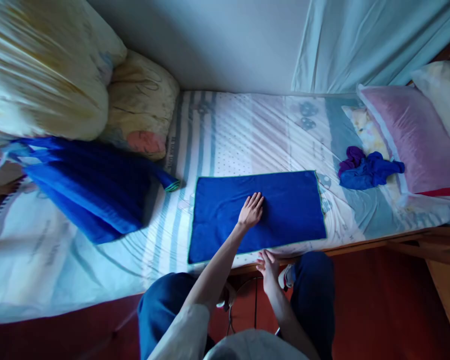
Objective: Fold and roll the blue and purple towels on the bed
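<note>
A blue towel with a thin green edge lies spread out on the bed, its long side along the bed's front edge. My left hand rests flat on the middle of the towel, fingers stretched out. Just off the towel's near edge is my right hand, its fingers loosely bent and apart, with nothing seen in them. Whether its fingertips touch the towel I cannot tell.
At the left lies a heap of blue towels below pale yellow bedding and a pillow. To the right are a crumpled blue and purple cloth and a pink pillow. The bed's wooden edge runs before my knees.
</note>
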Motion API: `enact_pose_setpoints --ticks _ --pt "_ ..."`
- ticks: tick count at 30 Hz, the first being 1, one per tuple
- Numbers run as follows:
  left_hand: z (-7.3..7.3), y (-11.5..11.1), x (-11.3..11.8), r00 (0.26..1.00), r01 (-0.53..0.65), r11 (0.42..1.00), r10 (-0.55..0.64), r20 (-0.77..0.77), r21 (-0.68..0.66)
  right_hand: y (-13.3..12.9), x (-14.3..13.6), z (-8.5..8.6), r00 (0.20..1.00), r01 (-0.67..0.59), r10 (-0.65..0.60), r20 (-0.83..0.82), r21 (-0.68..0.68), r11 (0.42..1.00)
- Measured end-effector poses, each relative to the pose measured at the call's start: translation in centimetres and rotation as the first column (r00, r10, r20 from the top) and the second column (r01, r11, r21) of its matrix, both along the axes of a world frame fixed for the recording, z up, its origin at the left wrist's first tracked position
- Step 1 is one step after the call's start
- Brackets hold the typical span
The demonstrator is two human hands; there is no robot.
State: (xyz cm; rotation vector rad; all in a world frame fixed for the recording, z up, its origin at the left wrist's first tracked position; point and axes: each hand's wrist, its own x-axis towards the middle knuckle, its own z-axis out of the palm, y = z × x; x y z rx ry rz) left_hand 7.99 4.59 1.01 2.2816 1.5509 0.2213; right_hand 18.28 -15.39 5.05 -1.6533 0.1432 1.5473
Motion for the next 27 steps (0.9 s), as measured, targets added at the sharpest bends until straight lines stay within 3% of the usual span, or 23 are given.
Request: enact_pose_setpoints --ticks 5,8,12,16,21,27 --pt "1.5 8.2 4.3 0.993 -0.054 0.993 0.043 -0.110 -0.106 -0.2 -0.2 -1.5 0.996 0.087 -0.086 -0.029 0.023 0.996" --pt "2.5 12.0 4.8 0.988 -0.072 0.987 0.052 -0.145 -0.143 0.1 -0.5 -2.4 0.988 0.137 -0.133 -0.077 0.043 0.990" --pt "3.4 15.3 4.5 0.981 -0.118 0.977 0.087 -0.172 -0.177 0.2 -0.8 -3.4 0.980 0.169 -0.165 -0.115 0.023 0.985" --pt "3.9 17.0 4.0 0.973 -0.171 0.949 0.120 -0.199 -0.266 0.2 -0.9 -4.1 0.983 0.170 -0.169 -0.077 0.008 0.985" --pt "4.7 17.6 3.7 0.972 -0.199 0.925 0.144 -0.188 -0.323 0.2 -0.5 -4.1 0.994 0.101 -0.100 -0.036 0.022 0.995" --pt "7.0 17.4 3.2 0.962 -0.249 0.911 0.193 -0.192 -0.328 -0.3 0.1 -3.4 0.999 0.036 -0.033 -0.026 0.134 0.990"
